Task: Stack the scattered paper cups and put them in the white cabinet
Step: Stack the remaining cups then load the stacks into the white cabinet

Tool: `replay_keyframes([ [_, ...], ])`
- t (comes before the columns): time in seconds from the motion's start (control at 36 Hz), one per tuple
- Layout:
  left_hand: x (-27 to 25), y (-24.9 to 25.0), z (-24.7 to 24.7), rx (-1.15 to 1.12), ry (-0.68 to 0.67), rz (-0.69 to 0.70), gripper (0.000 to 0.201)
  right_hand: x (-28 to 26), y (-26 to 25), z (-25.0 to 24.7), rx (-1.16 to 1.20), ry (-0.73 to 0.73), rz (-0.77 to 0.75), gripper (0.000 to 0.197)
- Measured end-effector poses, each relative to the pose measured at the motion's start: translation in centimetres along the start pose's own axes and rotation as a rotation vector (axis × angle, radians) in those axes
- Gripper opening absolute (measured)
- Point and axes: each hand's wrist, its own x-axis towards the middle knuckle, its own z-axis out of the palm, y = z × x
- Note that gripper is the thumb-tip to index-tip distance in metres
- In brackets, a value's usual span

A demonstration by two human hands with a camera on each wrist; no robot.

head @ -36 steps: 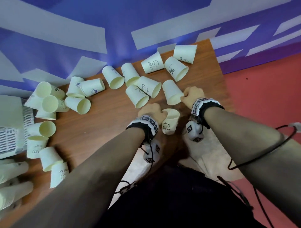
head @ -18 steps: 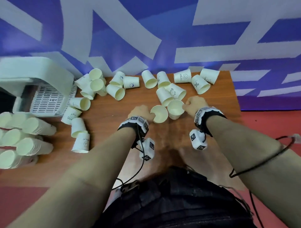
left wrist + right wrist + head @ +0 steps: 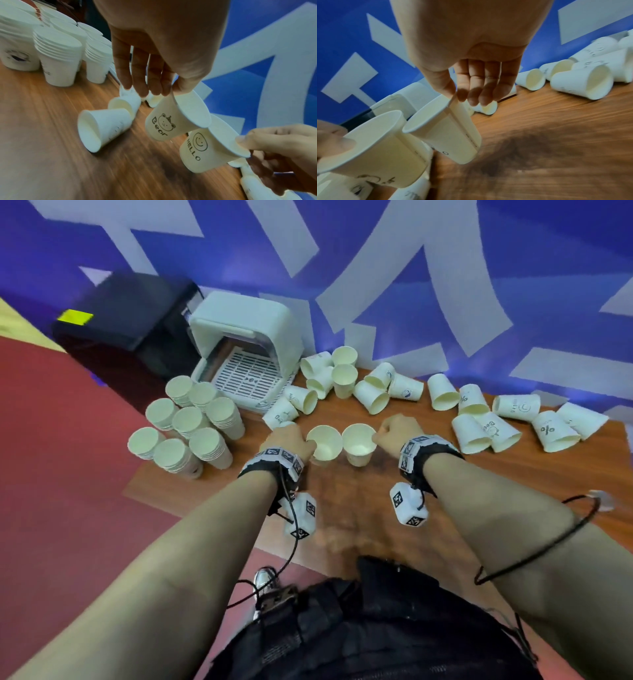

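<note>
Both cups now hang upright, lifted side by side: left hand (image 3: 289,439) pinches the Bear cup (image 3: 169,122), right hand (image 3: 397,430) pinches the HELLO cup (image 3: 204,149), over the wooden table (image 3: 359,501).

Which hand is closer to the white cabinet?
Left. The left hand is just in front of the white cabinet, holding a cup by its rim. The right hand is farther off to the side, holding another cup.

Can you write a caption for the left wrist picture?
Left hand pinches white paper Bear cup; right hand holds white paper HELLO cup above brown wooden table.
</note>
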Motion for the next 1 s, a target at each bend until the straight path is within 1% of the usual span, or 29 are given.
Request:
replay_keyframes([
  [0.03, 0.2, -1.5, -0.8, -0.006, -0.001, 0.005, 0.021, 0.1, -1.5, 0.7, 0.006, 0.006, -0.006, 0.025],
  [0.08, 0.9, -4.4, -2.3, -0.01, 0.017, 0.012, 0.026, 0.4, -4.5, 2.1, 0.002, 0.022, -0.009, 0.025],
  [0.14, 1.4, -7.4, -3.8, -0.022, 0.029, 0.015, 0.028, 0.6, -7.6, 3.4, -0.006, 0.038, -0.024, 0.019],
  [0.19, 1.9, -10.3, -5.2, -0.049, 0.036, 0.023, 0.027, 0.7, -10.7, 4.7, -0.012, 0.055, -0.032, 0.014],
  [0.28, 2.6, -14.3, -7.4, -0.085, 0.061, 0.031, 0.025, 0.7, -15.2, 6.3, -0.01, 0.065, -0.044, 0.018],
  [0.36, 3.4, -17.9, -9.7, -0.109, 0.03, 0.021, 0.027, 1.2, -19.2, 7.8, 0.036, 0.075, -0.047, 0.021],
  [0.42, 3.8, -20.0, -11.2, -0.11, 0.044, 0.018, 0.027, 1.5, -21.6, 8.7, 0.052, 0.054, -0.06, 0.022],
  [0.5, 4.5, -23.2, -13.1, -0.178, 0.069, -0.033, 0.027, 1.9, -24.9, 9.9, 0.08, 0.052, -0.06, 0.023],
  [0.61, 5.3, -27.1, -14.9, -0.242, 0.076, -0.13, 0.02, 3.2, -27.9, 11.5, 0.118, 0.022, -0.085, 0.017],
  [0.67, 5.5, -29.0, -15.8, -0.261, 0.103, -0.18, 0.02, 3.8, -29.5, 12.2, 0.151, -0.019, -0.106, 0.016],
  [0.78, 5.6, -32.7, -17.0, -0.284, 0.179, -0.282, 0.025, 4.5, -32.3, 13.4, 0.186, -0.122, -0.137, 0.023],
  [0.86, 5.3, -35.0, -17.5, -0.322, 0.21, -0.352, 0.028, 5.0, -34.0, 14.6, 0.192, -0.228, -0.12, 0.017],
  [0.94, 5.2, -36.5, -17.2, -0.344, 0.213, -0.397, 0.031, 5.4, -35.4, 15.8, 0.183, -0.326, -0.106, 0.011],
  [1.0, 5.2, -37.1, -16.8, -0.355, 0.211, -0.422, 0.033, 5.7, -36.2, 16.4, 0.159, -0.368, -0.112, 0.011],
])
